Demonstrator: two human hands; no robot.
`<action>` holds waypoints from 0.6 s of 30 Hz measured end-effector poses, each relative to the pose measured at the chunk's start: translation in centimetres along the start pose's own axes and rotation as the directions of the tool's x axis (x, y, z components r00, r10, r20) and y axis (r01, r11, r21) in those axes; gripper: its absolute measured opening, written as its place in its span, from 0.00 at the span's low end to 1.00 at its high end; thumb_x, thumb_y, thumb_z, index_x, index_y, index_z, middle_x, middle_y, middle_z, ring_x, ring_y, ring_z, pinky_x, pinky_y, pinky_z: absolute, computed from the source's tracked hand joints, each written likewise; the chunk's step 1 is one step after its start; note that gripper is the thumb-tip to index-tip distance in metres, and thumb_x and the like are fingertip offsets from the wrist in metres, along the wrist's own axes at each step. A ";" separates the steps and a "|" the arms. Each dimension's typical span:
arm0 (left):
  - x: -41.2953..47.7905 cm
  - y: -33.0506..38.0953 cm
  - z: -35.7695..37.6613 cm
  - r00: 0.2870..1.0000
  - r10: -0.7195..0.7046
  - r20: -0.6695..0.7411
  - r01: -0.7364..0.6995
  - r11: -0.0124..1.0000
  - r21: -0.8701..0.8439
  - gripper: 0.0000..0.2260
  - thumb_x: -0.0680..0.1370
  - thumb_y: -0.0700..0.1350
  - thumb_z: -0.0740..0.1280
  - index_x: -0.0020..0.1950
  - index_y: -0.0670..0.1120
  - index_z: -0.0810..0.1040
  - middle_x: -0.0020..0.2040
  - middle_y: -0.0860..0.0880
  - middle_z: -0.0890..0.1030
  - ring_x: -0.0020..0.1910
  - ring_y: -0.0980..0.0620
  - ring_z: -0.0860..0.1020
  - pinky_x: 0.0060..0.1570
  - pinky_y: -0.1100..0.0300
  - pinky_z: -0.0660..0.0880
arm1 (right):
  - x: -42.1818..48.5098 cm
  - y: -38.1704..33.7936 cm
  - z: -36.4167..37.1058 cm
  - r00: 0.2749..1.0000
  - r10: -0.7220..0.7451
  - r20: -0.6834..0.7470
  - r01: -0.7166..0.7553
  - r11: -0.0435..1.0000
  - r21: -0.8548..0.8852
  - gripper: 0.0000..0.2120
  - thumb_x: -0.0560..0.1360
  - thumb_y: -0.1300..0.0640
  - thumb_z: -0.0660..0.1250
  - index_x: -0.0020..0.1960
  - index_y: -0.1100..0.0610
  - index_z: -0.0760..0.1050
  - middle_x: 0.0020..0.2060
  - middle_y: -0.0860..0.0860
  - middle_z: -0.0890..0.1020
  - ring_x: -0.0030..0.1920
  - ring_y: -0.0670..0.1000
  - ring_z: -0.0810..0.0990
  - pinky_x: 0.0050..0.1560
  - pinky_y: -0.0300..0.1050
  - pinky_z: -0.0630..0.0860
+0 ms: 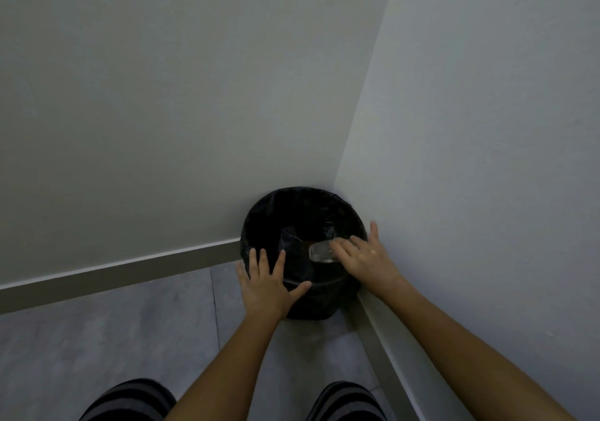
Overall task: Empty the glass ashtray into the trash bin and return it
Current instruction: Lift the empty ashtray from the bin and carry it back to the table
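Note:
A round trash bin [276,213] lined with a black bag stands on the floor in the corner of two walls. My right hand [363,256] holds the clear glass ashtray [319,252] over the bin's mouth, tipped on its side with my fingers covering its right part. My left hand [268,282] rests flat on the bin's near left rim, fingers spread, holding nothing. The inside of the bin is dark and I cannot make out what lies in it.
Pale walls [162,112] meet right behind the bin, with a grey skirting board [113,274] along both. The floor [113,339] is grey tile. My two knees in dark striped cloth [130,399] show at the bottom edge.

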State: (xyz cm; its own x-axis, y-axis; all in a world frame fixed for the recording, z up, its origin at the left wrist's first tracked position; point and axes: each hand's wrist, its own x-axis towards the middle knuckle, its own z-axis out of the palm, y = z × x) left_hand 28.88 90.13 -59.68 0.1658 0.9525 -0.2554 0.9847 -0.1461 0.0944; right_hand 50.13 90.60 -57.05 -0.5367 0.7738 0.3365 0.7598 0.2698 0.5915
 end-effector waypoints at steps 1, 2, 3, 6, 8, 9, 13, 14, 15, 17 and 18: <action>0.0 0.0 0.0 1.000 -0.002 0.003 0.002 1.000 0.003 0.40 0.72 0.74 0.44 0.78 0.55 0.39 0.79 0.43 0.43 0.77 0.42 0.37 0.72 0.39 0.39 | -0.1 -0.2 0.1 0.999 0.023 0.037 -0.023 1.000 0.004 0.10 0.74 0.66 0.60 0.48 0.58 0.79 0.41 0.53 0.85 0.33 0.55 0.83 0.51 0.75 0.74; -0.1 0.1 0.0 1.000 -0.001 0.006 0.001 1.000 0.009 0.40 0.72 0.74 0.44 0.78 0.55 0.39 0.79 0.43 0.43 0.77 0.42 0.37 0.72 0.39 0.39 | -0.6 -0.6 0.3 0.999 -0.003 0.050 0.003 1.000 -0.009 0.09 0.74 0.65 0.61 0.49 0.58 0.78 0.41 0.53 0.85 0.33 0.55 0.83 0.52 0.75 0.75; -0.1 0.1 0.0 1.000 0.001 0.004 -0.001 1.000 0.019 0.40 0.72 0.74 0.44 0.78 0.55 0.39 0.79 0.43 0.43 0.77 0.42 0.37 0.72 0.39 0.39 | -1.0 -1.0 0.5 0.996 -0.057 0.062 0.058 0.998 -0.011 0.08 0.75 0.64 0.61 0.49 0.57 0.77 0.40 0.53 0.84 0.33 0.56 0.82 0.53 0.74 0.75; 0.1 0.2 0.0 1.000 -0.011 -0.008 0.011 1.000 0.018 0.40 0.72 0.74 0.43 0.78 0.55 0.40 0.79 0.43 0.44 0.77 0.42 0.37 0.72 0.39 0.39 | -1.1 -1.3 0.4 0.974 -0.126 0.189 0.117 0.991 0.058 0.08 0.71 0.63 0.67 0.50 0.57 0.78 0.39 0.54 0.84 0.33 0.58 0.83 0.55 0.73 0.74; 0.2 0.2 0.0 1.000 -0.015 -0.003 0.015 1.000 0.010 0.40 0.72 0.74 0.43 0.78 0.55 0.40 0.79 0.43 0.44 0.77 0.42 0.37 0.72 0.39 0.39 | 0.6 -1.3 -1.1 0.967 0.040 0.253 -0.076 0.988 0.134 0.17 0.66 0.62 0.75 0.53 0.58 0.78 0.40 0.54 0.84 0.33 0.57 0.84 0.57 0.72 0.74; 0.2 0.2 0.0 1.000 -0.014 -0.004 0.014 1.000 0.013 0.40 0.72 0.74 0.43 0.78 0.55 0.39 0.79 0.43 0.43 0.77 0.41 0.37 0.72 0.39 0.39 | 1.5 -1.4 -2.0 0.946 0.143 0.292 -0.211 0.953 0.217 0.19 0.67 0.62 0.75 0.57 0.59 0.76 0.43 0.55 0.84 0.37 0.57 0.84 0.61 0.70 0.71; 0.0 -0.1 0.1 1.000 0.007 -0.004 -0.007 1.000 0.011 0.40 0.73 0.74 0.43 0.77 0.54 0.36 0.79 0.43 0.40 0.76 0.41 0.36 0.72 0.39 0.38 | 3.9 -0.5 -3.9 0.645 0.516 0.565 -0.764 0.416 0.493 0.15 0.76 0.65 0.61 0.63 0.58 0.70 0.55 0.60 0.81 0.54 0.63 0.78 0.59 0.55 0.72; -0.1 -0.3 0.1 1.000 0.019 -0.005 -0.019 1.000 -0.002 0.40 0.73 0.74 0.43 0.77 0.54 0.35 0.79 0.43 0.39 0.76 0.41 0.36 0.72 0.39 0.37 | 4.3 0.0 -3.8 0.541 0.584 0.605 -0.824 0.225 0.519 0.14 0.76 0.65 0.61 0.61 0.57 0.72 0.54 0.60 0.81 0.53 0.62 0.79 0.54 0.52 0.74; -0.2 -0.5 0.0 0.999 0.036 -0.006 -0.036 0.999 -0.029 0.40 0.73 0.73 0.44 0.76 0.53 0.34 0.79 0.43 0.38 0.76 0.41 0.35 0.72 0.39 0.37 | 4.6 0.4 -3.8 0.442 0.618 0.650 -0.847 0.050 0.529 0.13 0.76 0.63 0.62 0.59 0.56 0.74 0.54 0.59 0.82 0.52 0.61 0.80 0.51 0.50 0.75; -0.3 -1.0 -0.6 0.996 0.084 -0.038 -0.088 0.988 -0.123 0.41 0.74 0.72 0.48 0.76 0.53 0.32 0.79 0.44 0.38 0.76 0.42 0.35 0.72 0.39 0.36 | 5.1 1.0 -4.0 0.320 0.574 0.753 -0.834 -0.207 0.512 0.11 0.74 0.61 0.65 0.56 0.54 0.76 0.52 0.57 0.82 0.48 0.58 0.80 0.47 0.48 0.76; -0.3 -1.1 -1.1 0.991 0.116 -0.071 -0.127 0.975 -0.182 0.42 0.74 0.72 0.51 0.76 0.53 0.33 0.79 0.44 0.38 0.76 0.42 0.36 0.72 0.39 0.36 | 5.1 1.2 -4.0 0.301 0.534 0.790 -0.814 -0.288 0.504 0.10 0.72 0.61 0.67 0.54 0.55 0.77 0.50 0.56 0.82 0.45 0.55 0.80 0.44 0.47 0.77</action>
State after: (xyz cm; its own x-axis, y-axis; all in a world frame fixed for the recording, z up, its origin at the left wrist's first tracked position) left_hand 27.69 90.30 -58.67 0.2745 0.9457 -0.1738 0.9296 -0.2148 0.2995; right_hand 46.83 92.60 -51.67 0.5345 0.8296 -0.1616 0.4035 -0.4184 -0.8137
